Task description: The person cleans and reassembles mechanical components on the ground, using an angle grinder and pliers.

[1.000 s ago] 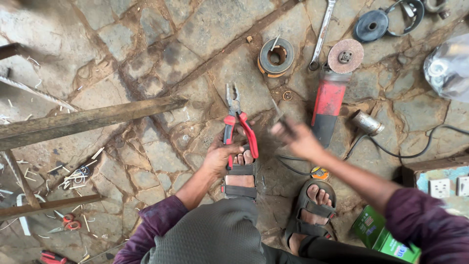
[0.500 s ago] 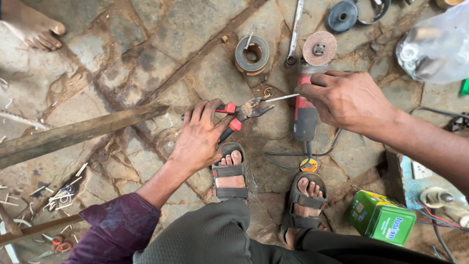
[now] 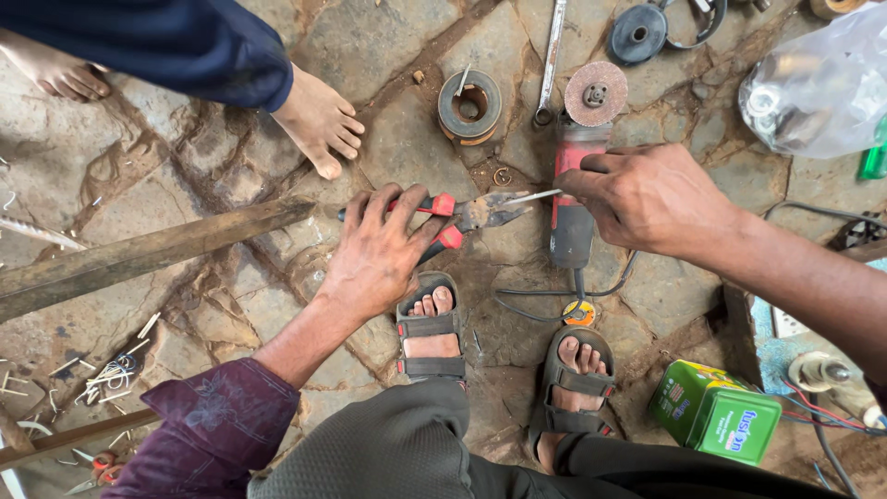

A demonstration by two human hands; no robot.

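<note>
Down on the stone floor, I see the red-handled pliers lying flat, nose toward the right. My left hand presses over the handles, its grip closed around them. The pliers' nose bites one end of a thin metal wire; my right hand pinches the other end, fingers together on it. Just beneath that hand lies a red angle grinder, disc upward. A tape roll and a spanner sit beyond. Another person's bare foot stands near the handles. A wooden batten ends close to my left hand. My sandalled feet hem the near edge.
</note>
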